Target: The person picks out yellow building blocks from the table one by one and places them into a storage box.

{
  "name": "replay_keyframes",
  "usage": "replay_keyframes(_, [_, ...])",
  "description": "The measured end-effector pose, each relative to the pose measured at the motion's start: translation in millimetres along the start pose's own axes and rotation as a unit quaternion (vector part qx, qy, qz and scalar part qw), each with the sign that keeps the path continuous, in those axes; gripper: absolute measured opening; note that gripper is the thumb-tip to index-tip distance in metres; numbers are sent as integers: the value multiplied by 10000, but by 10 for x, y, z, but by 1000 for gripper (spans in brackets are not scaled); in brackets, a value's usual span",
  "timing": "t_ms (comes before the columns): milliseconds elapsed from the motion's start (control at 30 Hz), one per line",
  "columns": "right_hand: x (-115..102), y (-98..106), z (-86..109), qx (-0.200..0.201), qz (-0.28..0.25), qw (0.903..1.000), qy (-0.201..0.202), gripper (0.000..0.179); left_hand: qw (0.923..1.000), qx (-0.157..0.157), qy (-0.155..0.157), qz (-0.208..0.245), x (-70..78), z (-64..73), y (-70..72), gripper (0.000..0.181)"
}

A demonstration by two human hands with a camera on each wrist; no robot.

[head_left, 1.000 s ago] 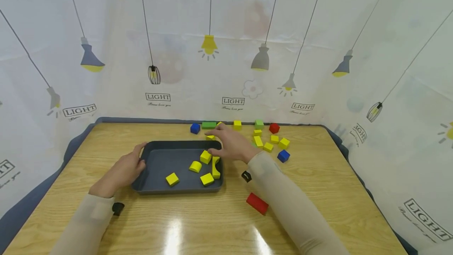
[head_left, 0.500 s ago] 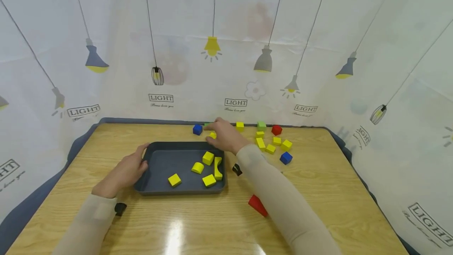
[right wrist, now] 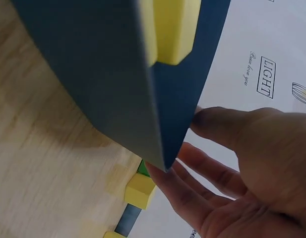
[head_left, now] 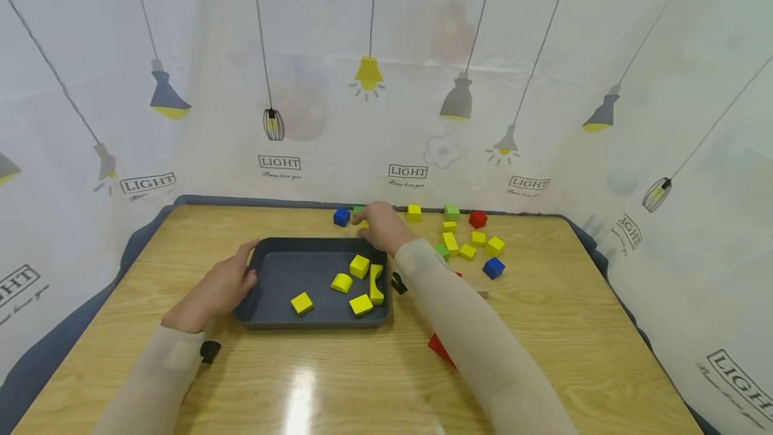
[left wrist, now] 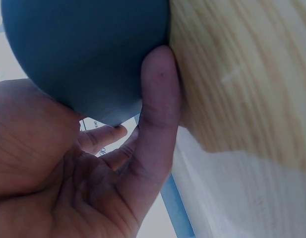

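Observation:
My left hand [head_left: 219, 287] grips the left side of a dark grey tray [head_left: 284, 280], with the thumb on its wall. In the left wrist view the fingers [left wrist: 160, 89] hold the tray's corner [left wrist: 93, 59]. Several yellow blocks lie in the tray, among them an arch-shaped block [head_left: 376, 285] along its right wall. My right hand [head_left: 385, 227] is at the tray's back right corner, thumb and fingers about a partly hidden yellow block [head_left: 364, 225]. The right wrist view shows the fingers around the tray corner [right wrist: 162, 153], which hides whether they hold the block.
Along the back edge stand a blue block [head_left: 341, 217], a yellow block [head_left: 413, 213], a light green block [head_left: 451, 213] and a red block [head_left: 478, 219]. Several yellow blocks and a blue block [head_left: 493, 268] lie to the right. A red block [head_left: 441, 349] is partly under the right forearm.
My right hand has drawn back from over the tray's right side to behind its back corner, and its fingers have closed in around the yellow block. My left hand stays on the tray.

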State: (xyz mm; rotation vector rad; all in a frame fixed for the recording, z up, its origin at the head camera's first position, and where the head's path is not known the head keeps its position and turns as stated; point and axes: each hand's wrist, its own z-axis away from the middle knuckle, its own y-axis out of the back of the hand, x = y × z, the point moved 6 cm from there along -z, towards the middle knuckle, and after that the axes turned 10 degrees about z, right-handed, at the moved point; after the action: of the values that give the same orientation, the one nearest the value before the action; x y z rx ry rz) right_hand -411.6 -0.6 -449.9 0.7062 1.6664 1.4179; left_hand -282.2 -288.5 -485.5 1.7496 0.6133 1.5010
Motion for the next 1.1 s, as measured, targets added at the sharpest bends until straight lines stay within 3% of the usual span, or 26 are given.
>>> replay_keyframes(500, [87, -17, -71, -127, 33, 9989, -455, 26, 9999, -38, 101, -23, 17, -7, 18, 68])
replay_keyframes(633, [122, -27, -65, -98, 104, 9988, -478, 24, 9999, -38, 115, 100, -8, -12, -1, 68])
replay_keyframes(767, [148, -30, -55, -39, 124, 9986, -521, 23, 9999, 49, -61, 84, -47, -18, -16, 67])
replay_keyframes(1100, [167, -23, -36, 4, 52, 9986, -531, 23, 10000, 27, 73, -51, -7, -12, -13, 67])
